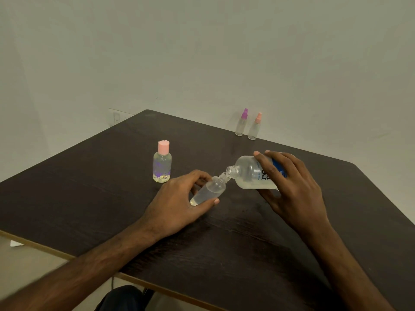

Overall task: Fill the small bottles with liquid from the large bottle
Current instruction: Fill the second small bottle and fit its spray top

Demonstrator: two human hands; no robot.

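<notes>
Five bottles: left hand (179, 203) grips the tilted uncapped small bottle (210, 190) at centre, right hand (294, 187) wraps the large bottle (249, 173), mouths meeting; pink-capped bottle (162, 162) stands left, purple sprayer (241, 123) and peach sprayer (254, 127) far.

1. The table (89, 198) is dark brown, nearly black, streaked with fine wood grain. Its edge is pale tan.
2. The wall (202, 52) is a flat, pale grey-green.
3. The large bottle (251, 173) is cloudy clear, with a blue label and dark lettering. Its liquid looks faintly yellow.
4. The small bottle (210, 191) is clear, its liquid pale yellow.
5. The capped bottle (162, 163) has a pink cap, a purple flower print, and yellowish liquid at the bottom.
6. The purple sprayer (241, 123) and peach sprayer (254, 127) both have clear bodies.
7. The floor (33, 261) is beige.
</notes>
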